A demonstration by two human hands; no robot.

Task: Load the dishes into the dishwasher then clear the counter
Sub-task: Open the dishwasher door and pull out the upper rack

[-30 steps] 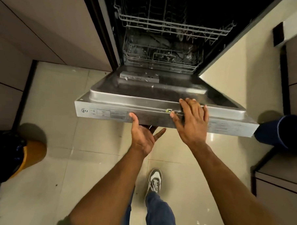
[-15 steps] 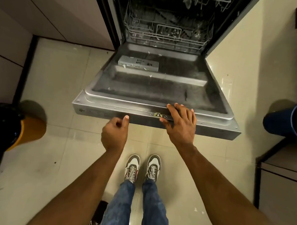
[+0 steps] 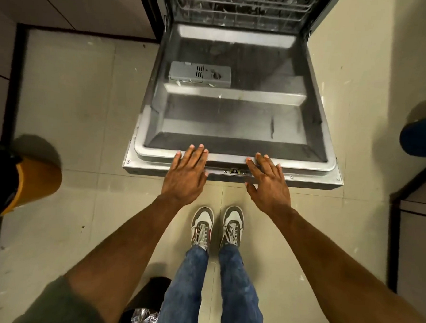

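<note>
Your one head view looks steeply down, close over the open dishwasher door [image 3: 235, 118] and floor [image 3: 70, 101].

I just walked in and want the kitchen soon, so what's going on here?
A person stands facing the dishwasher door, which lies folded down flat. Their left hand and right hand both rest open, fingers straight, on the door's front edge. Neither hand holds a dish. The wire rack sits pushed inside the machine; what it holds is too dark to tell. The machine is open for loading, but no dish is in view.
</note>
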